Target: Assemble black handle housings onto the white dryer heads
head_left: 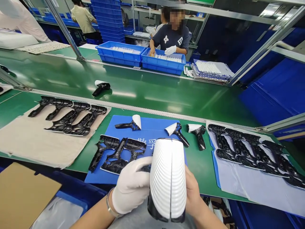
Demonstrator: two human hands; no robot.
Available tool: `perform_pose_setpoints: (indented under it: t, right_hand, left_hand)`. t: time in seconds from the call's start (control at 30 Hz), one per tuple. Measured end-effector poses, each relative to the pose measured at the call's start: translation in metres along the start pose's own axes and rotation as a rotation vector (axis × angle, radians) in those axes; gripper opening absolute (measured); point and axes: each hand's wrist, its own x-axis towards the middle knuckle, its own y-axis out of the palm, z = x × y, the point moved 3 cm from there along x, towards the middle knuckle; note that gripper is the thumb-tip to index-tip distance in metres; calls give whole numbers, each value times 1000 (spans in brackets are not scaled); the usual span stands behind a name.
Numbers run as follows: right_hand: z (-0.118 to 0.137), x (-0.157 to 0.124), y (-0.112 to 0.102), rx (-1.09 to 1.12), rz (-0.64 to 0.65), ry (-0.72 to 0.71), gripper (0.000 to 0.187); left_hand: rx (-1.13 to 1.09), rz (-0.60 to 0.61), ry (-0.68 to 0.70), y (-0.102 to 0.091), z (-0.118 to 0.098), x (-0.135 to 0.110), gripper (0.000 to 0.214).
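A white ribbed, black-ended pistol-shaped housing point(168, 178), like a hair dryer shell, is held up close to me. A dark seam runs down its middle between two halves. My left hand point(133, 184), in a white glove, grips its left side. My bare right hand point(192, 190) is closed around the right side, its fingers largely hidden behind the housing. Beyond it, on a blue mat point(102, 176), lie several black half shells point(115, 156) and a white-and-black housing point(133, 123). Another such housing point(176, 130) lies at the mat's right edge, and one more point(197, 135) on the green bench.
Black half shells lie in rows on a left cloth point(47, 143) and a right-hand sheet point(240, 178). One housing point(101, 87) rests on the green belt point(147, 92). Opposite, a co-worker point(170, 38) handles parts in a blue crate point(164, 68). Cardboard point(26, 197) is at lower left.
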Motion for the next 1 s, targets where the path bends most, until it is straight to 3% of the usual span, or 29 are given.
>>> perform_pose_setpoints:
  t: [0.13, 0.27, 0.33, 0.4, 0.5, 0.6, 0.67, 0.77, 0.8, 0.9, 1.0]
  right_hand:
    - [4, 2, 4, 15, -4, -16, 35]
    - [8, 4, 7, -2, 60, 8, 28]
    - [9, 3, 7, -20, 93, 25, 23]
    - [8, 1, 5, -12, 136, 43, 17]
    - [8, -2, 2, 70, 211, 45, 21]
    - [9, -2, 0, 78, 244, 39, 17]
    - [11, 0, 3, -7, 248, 42, 11]
    - [10, 1, 11, -178, 265, 65, 14]
    - [9, 1, 13, -229, 270, 80, 16]
    - [2, -4, 8, -283, 314, 184, 21]
    - [-3, -10, -11, -43, 383, 346, 53]
  left_hand:
    - [19, 4, 73, 4, -3, 0, 29]
    - [137, 39, 317, 9, -13, 2, 13]
    - [210, 83, 440, 8, -17, 2, 17]
    - [252, 178, 480, 3, -17, 3, 23]
    - [265, 239, 401, -16, -13, 3, 24]
    - [218, 43, 268, -40, -16, 2, 23]
    - [239, 19, 175, -43, -24, 1, 29]
    - [475, 174, 102, -24, -42, 3, 97]
    - [558, 201, 105, -17, -48, 5, 105]
    - [556, 204, 64, -3, -53, 13, 75]
    - [132, 139, -98, -11, -35, 22, 53]
